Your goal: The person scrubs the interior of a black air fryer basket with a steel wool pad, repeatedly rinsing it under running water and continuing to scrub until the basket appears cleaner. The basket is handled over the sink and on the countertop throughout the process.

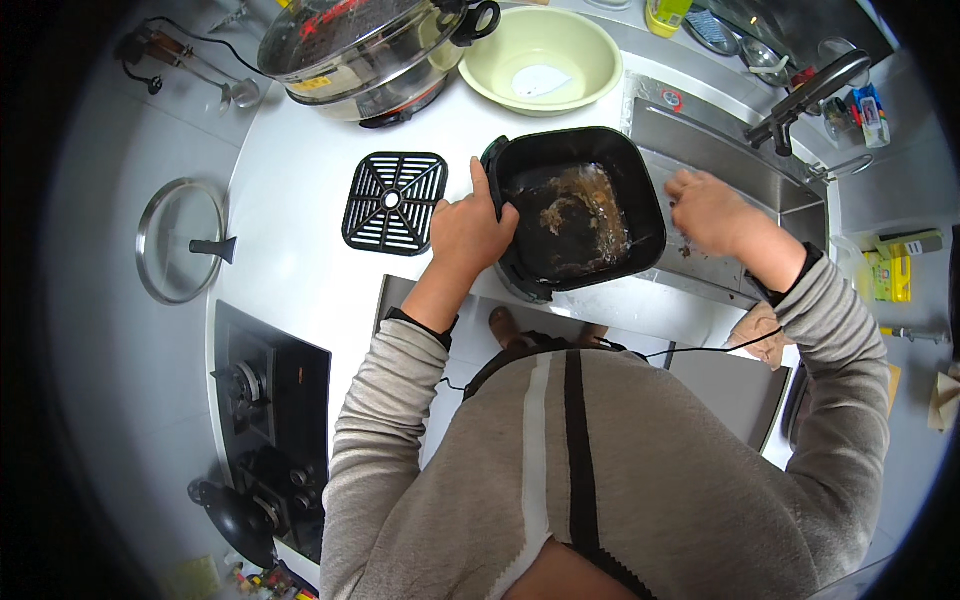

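A black air fryer basket (577, 210) stands at the counter's edge beside the sink, with brown greasy residue on its floor. My left hand (476, 229) grips its left rim, thumb over the edge and index finger stretched along the side. Over the stainless steel sink (709, 169), my right hand (705, 210) is bent with its fingers curled in; whether something small is between the fingertips cannot be told. Brown scraps lie in the sink below it. The black slotted crisper plate (394, 202) lies flat on the counter, left of the basket.
Behind the basket are a pale green basin (540, 56) and a large steel steamer (367, 64). A dark faucet (810, 101) rises at the sink's far side. At left are a gas hob (281, 420) and a glass lid (182, 240). Crumpled brown paper (757, 337) lies near my right forearm.
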`<action>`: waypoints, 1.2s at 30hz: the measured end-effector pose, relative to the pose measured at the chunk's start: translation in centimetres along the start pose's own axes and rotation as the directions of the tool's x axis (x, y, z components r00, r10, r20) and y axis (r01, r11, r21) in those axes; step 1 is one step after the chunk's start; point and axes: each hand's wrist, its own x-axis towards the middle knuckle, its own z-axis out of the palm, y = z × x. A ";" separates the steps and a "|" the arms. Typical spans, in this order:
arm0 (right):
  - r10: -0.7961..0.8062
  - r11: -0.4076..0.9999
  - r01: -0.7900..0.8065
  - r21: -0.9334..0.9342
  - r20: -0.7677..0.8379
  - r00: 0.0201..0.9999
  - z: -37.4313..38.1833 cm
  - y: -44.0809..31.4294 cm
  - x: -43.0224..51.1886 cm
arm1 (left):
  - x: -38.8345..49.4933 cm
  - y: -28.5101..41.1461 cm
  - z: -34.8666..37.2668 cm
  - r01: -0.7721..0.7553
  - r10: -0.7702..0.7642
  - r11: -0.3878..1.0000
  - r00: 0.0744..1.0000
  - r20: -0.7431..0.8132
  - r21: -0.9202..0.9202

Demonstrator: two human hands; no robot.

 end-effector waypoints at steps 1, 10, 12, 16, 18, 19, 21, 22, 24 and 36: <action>0.059 0.998 -0.060 -0.024 -0.028 0.998 -0.3 0.6 -0.7 | 0.1 0.0 0.0 -0.003 0.003 1.000 1.000 0.007 0.012; 0.477 0.823 -0.153 0.547 -0.518 0.710 4.8 -1.7 -0.4 | -0.5 -0.7 -0.3 0.074 -0.065 0.987 0.996 0.061 -0.146; 0.622 0.680 -0.189 0.709 -0.420 0.661 6.6 -2.6 -0.1 | -1.1 -1.2 -0.4 0.115 -0.108 0.967 0.993 0.043 -0.227; 0.799 0.348 -0.036 0.937 -0.276 0.535 9.0 -3.4 1.1 | -2.3 -2.0 -0.8 0.228 -0.186 0.912 0.971 0.150 -0.342; 0.833 0.302 -0.004 0.953 -0.262 0.488 9.7 -3.4 2.2 | -2.7 -1.9 -0.9 0.267 -0.209 0.870 0.961 0.181 -0.414; 0.838 0.318 -0.017 0.948 -0.273 0.472 9.9 -3.2 2.9 | -2.9 -1.8 -0.9 0.311 -0.216 0.830 0.945 0.247 -0.463; 0.844 0.359 -0.028 0.933 -0.311 0.438 10.2 -2.6 4.3 | -3.4 -1.3 -0.9 0.285 -0.170 0.770 0.954 0.248 -0.570; 0.841 0.384 -0.028 0.923 -0.338 0.422 10.2 -2.3 4.9 | -3.7 -1.1 -0.9 0.362 -0.181 0.740 0.919 0.350 -0.567; 0.833 0.422 -0.002 0.907 -0.387 0.395 10.1 -1.4 6.1 | -4.6 -0.4 -0.8 0.335 -0.152 0.725 0.930 0.335 -0.601; 0.657 0.603 0.033 0.797 -0.519 0.546 6.3 3.7 11.1 | -7.9 -0.7 -2.4 0.211 -0.086 0.820 0.964 0.251 -0.531</action>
